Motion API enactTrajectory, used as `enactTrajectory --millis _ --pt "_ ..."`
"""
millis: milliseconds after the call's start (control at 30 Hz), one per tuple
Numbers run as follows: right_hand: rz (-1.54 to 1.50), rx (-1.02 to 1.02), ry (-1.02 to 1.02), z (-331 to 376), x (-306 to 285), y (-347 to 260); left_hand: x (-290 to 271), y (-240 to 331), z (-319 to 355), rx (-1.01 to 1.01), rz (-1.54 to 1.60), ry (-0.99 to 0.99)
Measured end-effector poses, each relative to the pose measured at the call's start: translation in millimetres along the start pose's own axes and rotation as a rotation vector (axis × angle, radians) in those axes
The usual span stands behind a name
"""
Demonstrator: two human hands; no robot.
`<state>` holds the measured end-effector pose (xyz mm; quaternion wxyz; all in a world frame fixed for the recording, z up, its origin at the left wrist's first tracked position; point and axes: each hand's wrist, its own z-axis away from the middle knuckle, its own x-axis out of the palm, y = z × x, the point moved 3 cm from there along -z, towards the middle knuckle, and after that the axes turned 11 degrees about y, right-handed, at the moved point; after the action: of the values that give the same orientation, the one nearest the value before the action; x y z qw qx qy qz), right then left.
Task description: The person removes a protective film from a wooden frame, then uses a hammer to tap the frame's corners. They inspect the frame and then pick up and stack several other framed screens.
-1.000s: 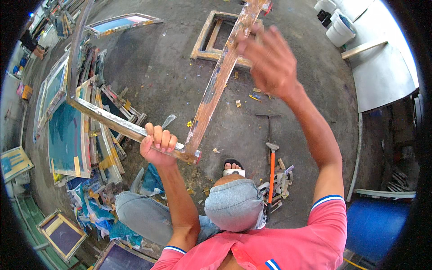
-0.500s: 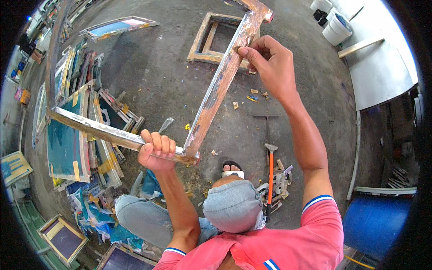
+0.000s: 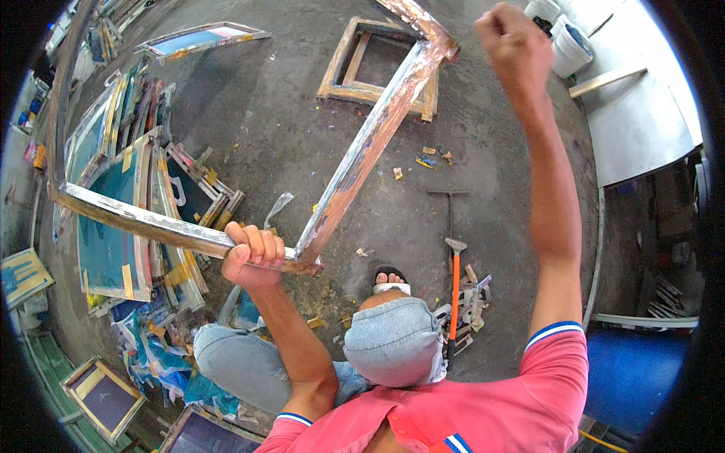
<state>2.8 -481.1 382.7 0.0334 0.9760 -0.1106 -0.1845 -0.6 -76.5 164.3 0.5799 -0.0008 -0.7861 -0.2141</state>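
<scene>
left hand (image 3: 253, 255) gripping wooden frame (image 3: 362, 155), right hand (image 3: 513, 38) raised

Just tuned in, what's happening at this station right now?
A seated person grips a worn wooden frame near its lower corner with the left hand, holding it up off the concrete floor. The right hand is raised in a fist beside the frame's far corner, not touching it. An orange-handled hammer lies on the floor by the person's foot, and more frames are stacked at the left.
</scene>
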Motion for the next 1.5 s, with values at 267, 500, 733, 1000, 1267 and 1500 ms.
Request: enactTrajectory --millis 267,500,733,1000,1267,1500 --pt "-0.691 0.580 -0.538 103 -14 -12 -9 -1 -3 0.033 0.012 0.035" --pt "-0.434 0.454 -0.570 132 -6 -38 -11 0 -1 0.031 0.081 0.082" --pt "-0.655 0.509 0.013 63 -14 -47 -10 1 -1 0.040 0.063 0.065" --pt "-0.940 0.668 -0.150 7 3 -66 -5 0 1 0.022 0.078 0.013" --pt "-0.808 0.683 -0.572 -7 9 -68 -4 6 1 0.044 0.057 -0.050" --pt "-1.192 0.593 -0.676 -4 1 -57 -6 12 3 0.057 0.059 -0.020"
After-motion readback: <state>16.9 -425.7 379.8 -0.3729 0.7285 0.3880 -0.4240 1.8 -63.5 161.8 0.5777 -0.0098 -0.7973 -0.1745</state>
